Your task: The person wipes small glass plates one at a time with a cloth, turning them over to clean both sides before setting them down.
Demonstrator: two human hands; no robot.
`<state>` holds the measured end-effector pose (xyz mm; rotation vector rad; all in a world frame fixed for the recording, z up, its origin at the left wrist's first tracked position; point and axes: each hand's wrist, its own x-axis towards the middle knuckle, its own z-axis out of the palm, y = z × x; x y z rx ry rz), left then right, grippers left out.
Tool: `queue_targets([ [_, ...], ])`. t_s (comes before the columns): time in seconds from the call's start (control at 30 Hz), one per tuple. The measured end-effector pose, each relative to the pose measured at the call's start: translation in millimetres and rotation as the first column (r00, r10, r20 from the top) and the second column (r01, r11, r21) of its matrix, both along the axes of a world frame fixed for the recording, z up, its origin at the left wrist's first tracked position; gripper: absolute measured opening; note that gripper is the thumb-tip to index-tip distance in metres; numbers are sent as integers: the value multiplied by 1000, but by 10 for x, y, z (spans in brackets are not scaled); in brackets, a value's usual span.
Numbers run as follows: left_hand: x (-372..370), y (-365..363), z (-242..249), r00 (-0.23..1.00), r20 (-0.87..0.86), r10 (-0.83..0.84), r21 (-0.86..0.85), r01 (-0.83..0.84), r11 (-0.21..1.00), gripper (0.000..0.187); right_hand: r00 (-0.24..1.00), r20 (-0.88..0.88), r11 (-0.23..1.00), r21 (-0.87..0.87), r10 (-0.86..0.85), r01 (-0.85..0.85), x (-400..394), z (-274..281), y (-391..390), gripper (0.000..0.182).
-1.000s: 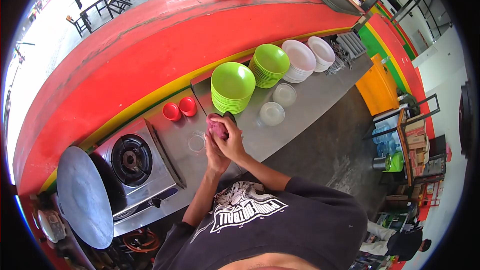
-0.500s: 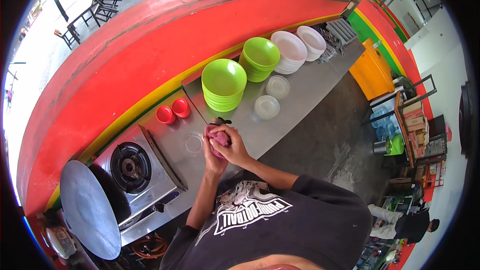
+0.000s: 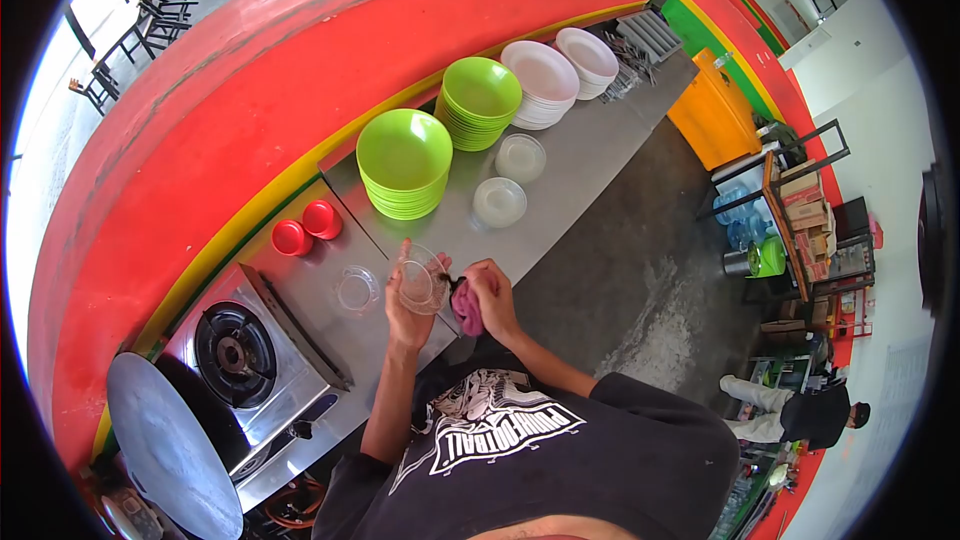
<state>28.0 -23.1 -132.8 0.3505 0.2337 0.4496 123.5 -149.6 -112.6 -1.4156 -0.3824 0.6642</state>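
Observation:
A small clear bowl (image 3: 426,292) rests in my left hand (image 3: 403,317), its fingers curled around the side and visible through the see-through wall. Just to the right, my right hand (image 3: 494,298) grips a bunched pink cloth (image 3: 466,311) with a dark edge, close beside the bowl. Another clear dish (image 3: 357,288) sits on the steel counter (image 3: 385,285) left of my left hand. Beyond my hands stand two stacks of clear bowls, a nearer one (image 3: 500,202) and a farther one (image 3: 521,157).
Green bowls (image 3: 404,155) are stacked in two piles by the red wall (image 3: 250,120), with white plates (image 3: 540,75) and cutlery (image 3: 628,65) farther right. Red cups (image 3: 292,237), a gas stove (image 3: 240,350) and a wok (image 3: 170,440) are leftward. A person (image 3: 815,415) stands far right.
The pink cloth was bunched between both hands; now my hands have parted. My left hand shows the clear bowl, and the cloth is in my right hand. The view has shifted slightly.

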Motion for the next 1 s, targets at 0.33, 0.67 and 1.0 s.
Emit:
queue_targets([
  [0.33,175,-43,163,996,-43,-75,107,80,991,79,976,-170,989,-18,140,-145,219,-377,-75,33],
  [0.67,-23,92,479,998,59,1,292,-18,956,100,673,-527,852,260,520,-454,331,-290,249,18],
  [1.0,-487,401,-353,980,45,192,211,-197,957,67,509,-159,533,262,846,-805,24,-264,450,29],
])
